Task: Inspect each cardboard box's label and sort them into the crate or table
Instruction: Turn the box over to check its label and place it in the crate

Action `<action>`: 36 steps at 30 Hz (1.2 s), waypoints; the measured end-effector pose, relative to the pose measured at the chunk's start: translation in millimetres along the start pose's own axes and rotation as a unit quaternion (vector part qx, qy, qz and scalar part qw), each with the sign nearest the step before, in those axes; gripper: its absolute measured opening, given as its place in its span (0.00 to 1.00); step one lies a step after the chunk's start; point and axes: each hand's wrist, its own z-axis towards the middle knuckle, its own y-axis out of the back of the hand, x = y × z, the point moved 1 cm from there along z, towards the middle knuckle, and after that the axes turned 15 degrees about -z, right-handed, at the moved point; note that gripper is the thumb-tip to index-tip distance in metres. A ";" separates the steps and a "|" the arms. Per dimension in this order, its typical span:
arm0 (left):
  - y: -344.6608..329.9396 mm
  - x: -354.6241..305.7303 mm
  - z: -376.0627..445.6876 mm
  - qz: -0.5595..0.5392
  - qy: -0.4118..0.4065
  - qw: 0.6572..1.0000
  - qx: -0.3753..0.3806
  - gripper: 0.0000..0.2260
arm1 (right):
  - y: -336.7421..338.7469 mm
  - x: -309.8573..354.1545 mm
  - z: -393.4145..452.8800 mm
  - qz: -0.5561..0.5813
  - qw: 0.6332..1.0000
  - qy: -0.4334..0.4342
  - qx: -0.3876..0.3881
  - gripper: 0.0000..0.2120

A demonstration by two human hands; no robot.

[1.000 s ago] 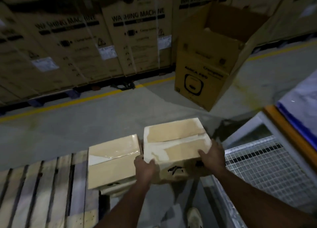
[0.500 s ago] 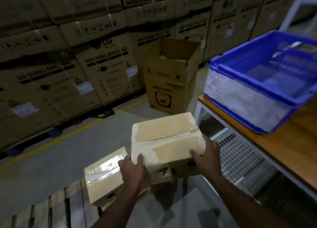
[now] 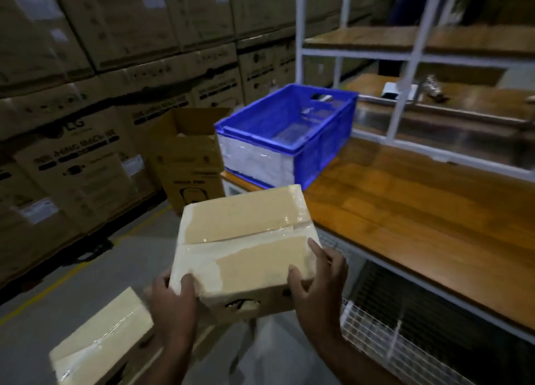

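Note:
I hold a taped tan cardboard box (image 3: 246, 245) in the air with both hands, its top face towards me. My left hand (image 3: 173, 306) grips its near left corner and my right hand (image 3: 317, 280) its near right side. A torn dark patch shows on its front face; no label is readable. A second taped cardboard box (image 3: 101, 344) lies at the lower left. The blue plastic crate (image 3: 327, 141) stands on the wooden table (image 3: 419, 219), beyond the held box and to its right.
Stacked washing-machine cartons (image 3: 81, 158) line the left wall. An open carton (image 3: 188, 158) stands on the floor behind the held box. A white wire shelf (image 3: 385, 335) runs under the table. White shelf uprights (image 3: 405, 74) rise behind the crate.
The box has risen and moved right toward the table in both hands. My view has swung up and right, so the crate and tabletop are now central.

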 end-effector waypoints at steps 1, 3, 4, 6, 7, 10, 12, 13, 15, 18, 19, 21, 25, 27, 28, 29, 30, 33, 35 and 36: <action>-4.6 -6.0 -13.7 -0.011 -0.005 1.000 0.001 0.24 | 17.9 -6.0 -4.2 0.002 1.000 -0.006 -0.019 0.29; -12.1 -18.9 -39.5 -0.029 -0.011 1.000 0.001 0.22 | 51.5 -15.4 -10.5 0.011 0.998 -0.019 -0.051 0.29; -16.0 -25.8 -50.3 -0.040 -0.016 0.999 0.007 0.21 | 66.6 -18.9 -11.4 0.014 0.997 -0.026 -0.068 0.29; -21.5 -40.7 -68.9 -0.059 -0.029 0.997 0.027 0.20 | 94.7 -23.4 -11.8 0.013 0.994 -0.040 -0.098 0.30; -23.7 -48.7 -76.2 -0.072 -0.036 0.996 0.037 0.21 | 107.5 -24.5 -11.4 0.012 0.992 -0.042 -0.115 0.29; -30.8 -73.7 -90.5 -0.101 -0.063 0.991 0.054 0.20 | 146.2 -21.3 -3.7 0.008 0.986 -0.038 -0.164 0.29; -41.6 -92.1 -95.6 -0.128 -0.083 0.986 0.063 0.18 | 167.4 -19.9 9.6 0.011 0.981 -0.040 -0.189 0.29; -49.3 -101.3 -98.3 -0.144 -0.094 0.982 0.074 0.18 | 175.6 -21.3 18.3 0.013 0.978 -0.045 -0.203 0.29; -72.2 -118.3 -104.5 -0.167 -0.109 0.974 0.106 0.17 | 187.4 -28.9 38.1 0.015 0.974 -0.061 -0.218 0.28; -118.2 -130.5 -112.2 -0.169 -0.126 0.965 0.158 0.15 | 198.9 -52.2 66.7 0.000 0.972 -0.087 -0.220 0.29; -134.6 -131.0 -113.6 -0.165 -0.133 0.961 0.175 0.14 | 201.5 -63.1 74.7 -0.007 0.970 -0.100 -0.220 0.30; -166.9 -126.4 -113.1 -0.148 -0.136 0.958 0.205 0.17 | 204.0 -84.5 87.4 -0.021 0.968 -0.116 -0.221 0.28; -220.2 -124.1 -112.6 -0.124 -0.116 0.946 0.275 0.12 | 200.0 -122.0 105.9 -0.047 0.965 -0.155 -0.208 0.26; -241.9 -122.5 -109.4 -0.109 -0.120 0.937 0.310 0.12 | 193.3 -135.6 113.2 -0.065 0.961 -0.178 -0.203 0.26; -251.6 -120.5 -105.4 -0.099 -0.128 0.931 0.327 0.12 | 188.9 -140.7 116.1 -0.078 0.959 -0.188 -0.199 0.26; -261.0 -118.7 -100.6 -0.087 -0.133 0.925 0.345 0.12 | 183.7 -145.3 118.7 -0.095 0.956 -0.197 -0.194 0.26; -270.2 -115.6 -94.6 -0.072 -0.141 0.918 0.363 0.13 | 178.6 -148.8 120.5 -0.115 0.953 -0.204 -0.191 0.25; -293.8 -111.6 -79.6 -0.034 -0.170 0.898 0.404 0.16 | 166.2 -150.1 129.2 -0.176 0.937 -0.223 -0.203 0.22; -307.8 -114.8 -72.7 -0.006 -0.193 0.888 0.418 0.17 | 159.3 -144.6 138.9 -0.253 0.918 -0.220 -0.211 0.19; -315.9 -116.6 -69.0 0.007 -0.213 0.880 0.425 0.18 | 155.1 -141.8 145.4 -0.303 0.906 -0.212 -0.207 0.16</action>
